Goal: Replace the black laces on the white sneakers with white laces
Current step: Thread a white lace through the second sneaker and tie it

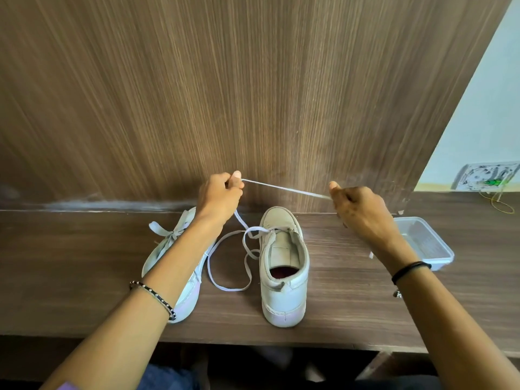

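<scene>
Two white sneakers stand on a wooden table, toes toward the back panel. The left sneaker (166, 249) carries a white lace tied in a bow and is partly hidden by my left forearm. The right sneaker (284, 266) has a white lace (284, 188) threaded only through its front eyelets. My left hand (219, 197) and my right hand (357, 209) each pinch this lace and hold a stretch of it taut between them, above the shoe's toe. More of the lace lies in loose loops on the table between the shoes. No black lace is visible.
A clear plastic container (439, 256) sits on the table (84, 263) at the right, just beyond my right wrist. A wood panel (253, 94) rises behind the shoes. A wall socket (486, 180) with thin wires is at far right. The table's front edge runs below the heels.
</scene>
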Motion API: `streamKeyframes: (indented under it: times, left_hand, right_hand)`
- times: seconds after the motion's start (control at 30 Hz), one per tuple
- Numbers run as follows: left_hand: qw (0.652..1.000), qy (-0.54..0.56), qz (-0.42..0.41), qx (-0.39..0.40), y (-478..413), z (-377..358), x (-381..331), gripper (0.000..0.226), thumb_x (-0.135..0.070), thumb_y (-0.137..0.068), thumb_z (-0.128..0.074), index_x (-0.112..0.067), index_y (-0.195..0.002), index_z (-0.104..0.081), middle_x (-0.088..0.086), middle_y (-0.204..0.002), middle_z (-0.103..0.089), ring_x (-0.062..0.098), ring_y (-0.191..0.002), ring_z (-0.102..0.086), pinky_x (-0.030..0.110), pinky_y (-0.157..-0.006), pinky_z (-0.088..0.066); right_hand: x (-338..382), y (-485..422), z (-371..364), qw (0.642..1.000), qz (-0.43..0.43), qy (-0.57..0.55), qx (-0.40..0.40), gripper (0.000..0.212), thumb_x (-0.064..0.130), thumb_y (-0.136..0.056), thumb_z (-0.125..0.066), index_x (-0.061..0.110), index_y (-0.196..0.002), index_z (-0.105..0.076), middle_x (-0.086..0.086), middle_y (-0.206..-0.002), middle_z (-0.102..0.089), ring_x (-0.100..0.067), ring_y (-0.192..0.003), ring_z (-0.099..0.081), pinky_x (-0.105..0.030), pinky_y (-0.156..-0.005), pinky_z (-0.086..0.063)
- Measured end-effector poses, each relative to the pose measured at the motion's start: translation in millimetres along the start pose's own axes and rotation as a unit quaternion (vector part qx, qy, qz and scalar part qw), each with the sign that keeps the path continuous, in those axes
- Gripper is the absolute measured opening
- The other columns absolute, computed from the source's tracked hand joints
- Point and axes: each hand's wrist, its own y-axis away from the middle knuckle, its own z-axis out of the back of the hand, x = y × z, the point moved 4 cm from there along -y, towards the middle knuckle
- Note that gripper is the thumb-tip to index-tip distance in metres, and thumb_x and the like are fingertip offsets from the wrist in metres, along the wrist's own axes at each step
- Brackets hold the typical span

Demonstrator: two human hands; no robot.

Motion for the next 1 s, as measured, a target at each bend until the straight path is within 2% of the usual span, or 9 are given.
streamKeyframes:
  times: [0.1, 0.23, 0.4, 0.53, 0.67, 0.77, 0.9, 0.93, 1.0]
  left_hand:
    - [0.999, -0.045, -0.003, 0.021, 3, -3, -2, 0.034, -0.039, -0.104, -0.051, -0.022, -0.080, -0.067, 0.004, -0.088, -0.074, 0.028, -0.092, -0.069, 0.045, -0.087, -0.055]
    - [0.980, -0.182, -0.077, 0.015, 9, -8, -12, 0.013, -0.031, -0.099, -0.058, -0.020, -0.103, -0.064, 0.000, -0.108, -0.071, 0.024, -0.111, -0.062, 0.045, -0.095, -0.050]
    - [0.958, -0.216, -0.154, 0.110, 47, -13, -33, 0.025, -0.038, -0.094, -0.065, -0.024, -0.074, -0.065, -0.009, -0.058, -0.066, 0.008, -0.064, -0.061, 0.030, -0.068, -0.051]
    - [0.961, -0.148, -0.138, 0.190, 64, -20, -34, 0.025, -0.037, -0.100, -0.056, -0.024, -0.085, -0.072, -0.007, -0.073, -0.073, 0.007, -0.059, -0.064, 0.030, -0.058, -0.052]
    - [0.969, -0.025, -0.100, 0.225, 65, -27, -48, 0.048, -0.049, -0.105, -0.046, -0.015, -0.085, -0.074, -0.011, -0.073, -0.074, -0.004, -0.055, -0.055, 0.024, -0.065, -0.043]
    - [0.964, -0.041, -0.134, 0.227, 65, -30, -50, 0.057, -0.059, -0.097, -0.054, -0.011, -0.067, -0.056, -0.012, -0.055, -0.039, 0.009, -0.056, -0.038, 0.030, -0.060, -0.031]
    - [0.957, -0.033, -0.139, 0.254, 60, -33, -42, 0.034, -0.051, -0.093, -0.066, -0.023, -0.076, -0.076, 0.004, -0.059, -0.054, 0.011, -0.063, -0.048, 0.032, -0.067, -0.043]
    - [0.959, -0.024, -0.131, 0.251, 58, -31, -41, 0.031, -0.049, -0.094, -0.067, -0.024, -0.079, -0.077, 0.005, -0.064, -0.062, 0.010, -0.067, -0.053, 0.033, -0.070, -0.046]
    - [0.963, -0.036, -0.129, 0.235, 52, -24, -38, 0.026, -0.043, -0.098, -0.064, -0.024, -0.085, -0.076, -0.008, -0.074, -0.074, 0.008, -0.077, -0.066, 0.038, -0.082, -0.052]
  right_hand:
    - [-10, -5, 5, 0.998, -0.039, -0.025, -0.033, 0.055, 0.040, -0.105, -0.050, -0.007, -0.080, -0.065, -0.014, -0.065, -0.058, -0.024, -0.062, -0.049, -0.032, -0.056, -0.039]
    - [-14, -7, -2, 0.942, -0.098, -0.319, 0.025, 0.016, 0.012, -0.106, -0.052, 0.008, -0.098, -0.065, -0.005, -0.072, -0.067, -0.009, -0.056, -0.053, -0.018, -0.048, -0.043]
    - [0, -4, -16, 0.846, -0.149, -0.501, 0.107, 0.024, -0.007, -0.103, -0.042, -0.001, -0.107, -0.064, -0.010, -0.081, -0.063, -0.011, -0.065, -0.057, -0.017, -0.052, -0.045]
    - [17, 2, -22, 0.802, -0.154, -0.561, 0.134, 0.025, -0.005, -0.101, -0.045, -0.007, -0.111, -0.068, -0.018, -0.091, -0.074, -0.019, -0.077, -0.071, -0.025, -0.071, -0.060]
    - [33, 5, -31, 0.763, -0.122, -0.618, 0.145, 0.026, -0.007, -0.102, -0.045, -0.008, -0.121, -0.063, -0.024, -0.109, -0.074, -0.022, -0.091, -0.075, -0.027, -0.079, -0.062]
    - [37, 5, -38, 0.744, -0.109, -0.642, 0.149, 0.027, -0.009, -0.101, -0.046, -0.006, -0.123, -0.062, -0.023, -0.115, -0.073, -0.022, -0.100, -0.075, -0.028, -0.078, -0.062]
    - [34, 4, -40, 0.762, -0.084, -0.629, 0.130, 0.027, -0.010, -0.100, -0.048, -0.005, -0.123, -0.062, -0.022, -0.115, -0.073, -0.026, -0.111, -0.072, -0.028, -0.086, -0.060]
    - [31, 4, -40, 0.786, -0.076, -0.601, 0.122, 0.025, -0.009, -0.100, -0.050, -0.003, -0.121, -0.063, -0.020, -0.113, -0.074, -0.026, -0.110, -0.072, -0.028, -0.086, -0.060]
    - [22, 4, -36, 0.897, -0.022, -0.435, 0.076, 0.021, 0.003, -0.099, -0.061, 0.008, -0.119, -0.066, -0.012, -0.106, -0.075, -0.022, -0.101, -0.074, -0.032, -0.088, -0.060]
